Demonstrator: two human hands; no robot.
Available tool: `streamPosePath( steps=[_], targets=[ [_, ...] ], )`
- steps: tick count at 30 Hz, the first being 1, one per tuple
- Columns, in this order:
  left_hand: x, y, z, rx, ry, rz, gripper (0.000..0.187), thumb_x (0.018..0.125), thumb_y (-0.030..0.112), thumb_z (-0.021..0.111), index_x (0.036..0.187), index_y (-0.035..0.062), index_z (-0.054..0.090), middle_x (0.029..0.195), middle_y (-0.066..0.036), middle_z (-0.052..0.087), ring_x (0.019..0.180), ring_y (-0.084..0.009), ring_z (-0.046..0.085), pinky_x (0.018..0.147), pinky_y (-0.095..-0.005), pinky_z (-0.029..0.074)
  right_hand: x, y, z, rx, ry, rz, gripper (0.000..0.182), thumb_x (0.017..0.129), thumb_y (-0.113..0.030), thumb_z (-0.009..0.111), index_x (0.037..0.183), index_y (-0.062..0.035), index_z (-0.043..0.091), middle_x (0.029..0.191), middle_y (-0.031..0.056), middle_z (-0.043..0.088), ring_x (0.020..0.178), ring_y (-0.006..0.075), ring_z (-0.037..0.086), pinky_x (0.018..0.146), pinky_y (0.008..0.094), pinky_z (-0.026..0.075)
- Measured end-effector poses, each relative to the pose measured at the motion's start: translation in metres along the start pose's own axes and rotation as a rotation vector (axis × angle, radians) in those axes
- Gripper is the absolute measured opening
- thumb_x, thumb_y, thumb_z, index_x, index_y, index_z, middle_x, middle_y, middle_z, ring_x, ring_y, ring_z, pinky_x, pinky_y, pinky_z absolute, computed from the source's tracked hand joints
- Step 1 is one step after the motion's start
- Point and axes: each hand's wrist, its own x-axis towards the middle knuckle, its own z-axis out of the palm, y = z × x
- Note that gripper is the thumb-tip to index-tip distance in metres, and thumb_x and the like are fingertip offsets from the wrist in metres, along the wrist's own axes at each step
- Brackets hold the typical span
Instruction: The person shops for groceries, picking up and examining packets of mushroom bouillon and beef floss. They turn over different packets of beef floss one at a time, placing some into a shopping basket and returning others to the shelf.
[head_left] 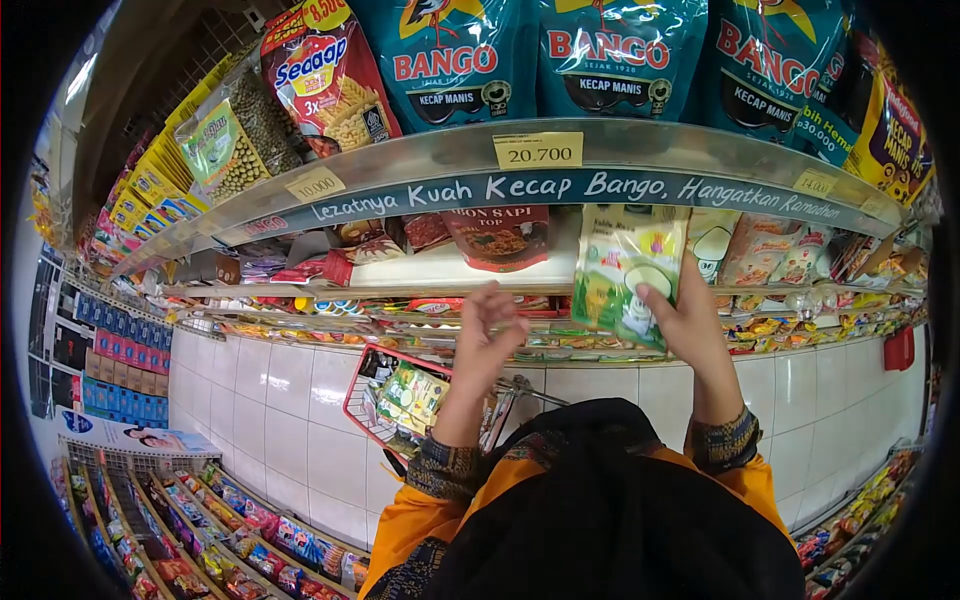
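Note:
My right hand (690, 318) grips a green and cream food pouch (627, 270), thumb across its front, just before the shelf's lower level. The pouch has a pale round picture on it, and its small print is hard to read. My left hand (490, 330) is raised to the left of the pouch, apart from it, with loosely bent fingers and nothing in them. Behind the hands, a red-brown pouch (500, 238) stands on the lower shelf. Below my left forearm, a red-rimmed shopping basket (352, 400) contains similar green packets (412, 396).
Teal Bango pouches (450, 70) line the upper shelf behind a clear lip with a yellow price tag (538, 150). More packets (770, 250) sit at the lower right. White floor tiles (290, 400) lie below, with snack racks (220, 530) behind at the left.

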Motion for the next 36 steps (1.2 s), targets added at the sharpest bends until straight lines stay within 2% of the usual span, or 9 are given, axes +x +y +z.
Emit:
streamPosePath(
  steps=[1,5,12,23,25,29,31,34,36],
  targets=[
    [0.007,0.004,-0.002,0.067,0.073,0.08,0.063,0.068,0.003,0.064,0.118,0.0023,0.027,0.108,-0.013,0.042,0.099,-0.0189,0.044,0.085,-0.0314,0.037,0.006,-0.007,0.005,-0.048,0.088,-0.073,0.04,0.074,-0.01,0.055,0.104,0.0072,0.036,0.084,0.0253,0.054,0.079,0.0376,0.054,0.066,0.0362,0.043],
    [0.048,0.01,-0.017,0.312,0.229,0.405,0.074,0.065,0.01,0.068,0.12,0.0006,0.02,0.118,-0.016,0.032,0.108,-0.0236,0.037,0.092,-0.0353,0.03,0.035,-0.021,0.02,-0.25,0.132,-0.034,0.025,0.073,-0.01,0.055,0.087,0.0056,0.042,0.062,0.0227,0.053,0.06,0.0419,0.051,0.052,0.0444,0.041],
    [0.097,0.0,-0.033,0.501,0.179,0.708,0.106,0.053,0.017,0.077,0.123,-0.0052,0.0,0.124,-0.021,0.019,0.116,-0.0272,0.023,0.098,-0.0335,0.018,0.074,-0.003,0.065,-0.532,0.154,-0.073,0.016,0.064,-0.006,0.059,0.076,0.0032,0.053,0.075,0.02,0.055,0.07,0.0353,0.054,0.065,0.0413,0.044],
    [0.1,-0.015,-0.039,0.458,0.114,0.514,0.109,0.053,0.007,0.076,0.124,-0.003,-0.006,0.126,-0.02,0.017,0.115,-0.0248,0.026,0.097,-0.0319,0.023,0.111,0.041,0.101,-0.653,-0.027,0.112,0.023,0.067,-0.007,0.055,0.09,0.0001,0.055,0.093,0.0177,0.055,0.086,0.031,0.054,0.075,0.0364,0.045],
    [0.101,-0.016,-0.04,0.469,0.12,0.511,0.109,0.053,0.006,0.076,0.124,-0.0031,-0.006,0.126,-0.021,0.017,0.115,-0.0246,0.026,0.097,-0.0321,0.023,0.114,0.054,0.109,-0.795,0.172,-0.181,0.022,0.073,-0.008,0.047,0.092,-0.0001,0.054,0.096,0.0181,0.054,0.088,0.0301,0.054,0.075,0.0363,0.045],
    [0.098,-0.012,-0.036,0.491,0.121,0.524,0.109,0.052,0.005,0.075,0.124,-0.0034,-0.005,0.125,-0.021,0.018,0.114,-0.0244,0.028,0.097,-0.0324,0.025,0.122,0.073,0.123,-0.685,0.16,-0.103,0.023,0.078,-0.01,0.041,0.094,-0.0002,0.053,0.101,0.0194,0.051,0.094,0.0311,0.05,0.076,0.039,0.044],
    [0.097,-0.008,-0.032,0.491,0.129,0.506,0.109,0.052,0.006,0.076,0.124,-0.0038,-0.005,0.125,-0.021,0.019,0.113,-0.0244,0.029,0.096,-0.0322,0.025,0.119,0.081,0.128,-1.05,0.194,-0.297,0.028,0.079,-0.014,0.039,0.099,0.0025,0.048,0.108,0.0209,0.045,0.101,0.0345,0.043,0.077,0.0416,0.043],
    [0.098,-0.011,-0.034,0.511,0.144,0.487,0.108,0.052,0.006,0.076,0.124,-0.0046,-0.004,0.124,-0.021,0.02,0.112,-0.0243,0.03,0.095,-0.0318,0.027,0.108,0.068,0.132,-0.969,0.045,0.01,0.031,0.078,-0.011,0.037,0.103,0.0043,0.049,0.108,0.0208,0.045,0.101,0.0337,0.041,0.086,0.0405,0.035],
    [0.099,-0.013,-0.035,0.533,0.148,0.485,0.108,0.052,0.007,0.076,0.124,-0.0051,-0.004,0.123,-0.021,0.021,0.112,-0.0242,0.03,0.095,-0.0316,0.027,0.105,0.076,0.137,-0.885,0.133,-0.062,0.033,0.078,-0.012,0.037,0.104,0.0067,0.045,0.107,0.0237,0.045,0.096,0.0365,0.042,0.084,0.0412,0.037]
  ],
)
